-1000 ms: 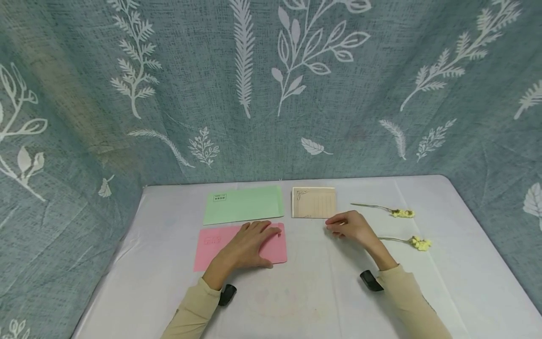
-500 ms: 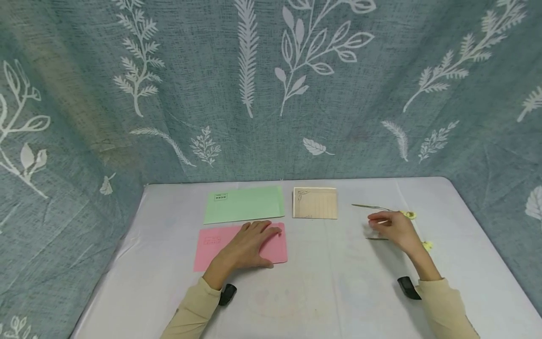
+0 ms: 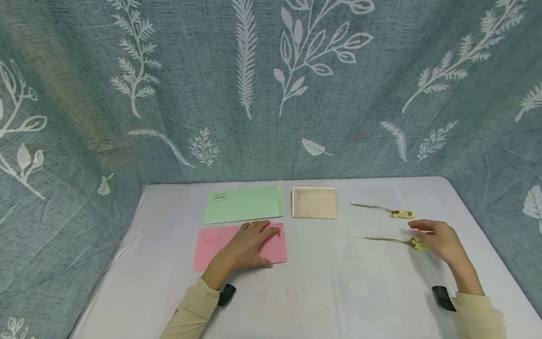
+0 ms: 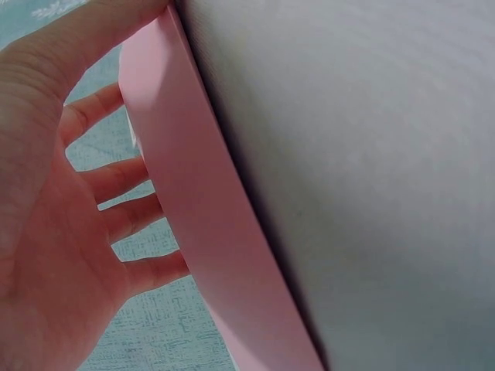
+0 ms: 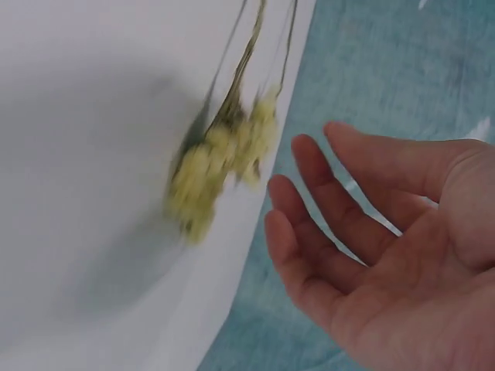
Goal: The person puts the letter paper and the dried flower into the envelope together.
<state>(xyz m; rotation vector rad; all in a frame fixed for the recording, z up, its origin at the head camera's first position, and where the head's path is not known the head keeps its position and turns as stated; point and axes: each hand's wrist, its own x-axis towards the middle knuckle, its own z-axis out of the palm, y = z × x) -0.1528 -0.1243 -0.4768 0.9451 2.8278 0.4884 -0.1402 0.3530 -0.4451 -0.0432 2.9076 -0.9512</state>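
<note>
My left hand [image 3: 247, 245] rests on the pink envelope [image 3: 207, 254], its fingertips along the far edge and its thumb by the near edge. In the left wrist view the fingers spread apart against the pink envelope [image 4: 209, 201]. My right hand [image 3: 440, 240] hovers over the right side of the table, holding nothing, its fingers loosely bent. It partly overlaps the blossoms of the nearer yellow dried flower [image 3: 417, 244]. The farther yellow dried flower [image 3: 402, 214] lies just beyond, stem pointing left. In the right wrist view the blossoms [image 5: 201, 182] sit a little away from the fingertips.
A green envelope [image 3: 245, 205] lies behind the pink one. Right of it is a beige lined note card [image 3: 314, 203]. Everything lies on a table with a white cloth [image 3: 305, 301]. A teal leaf-patterned curtain [image 3: 190, 94] hangs behind and at both sides.
My right hand has moved right, from near the note card across the flower stems to beside the blossoms. My left hand and the envelopes have stayed in place.
</note>
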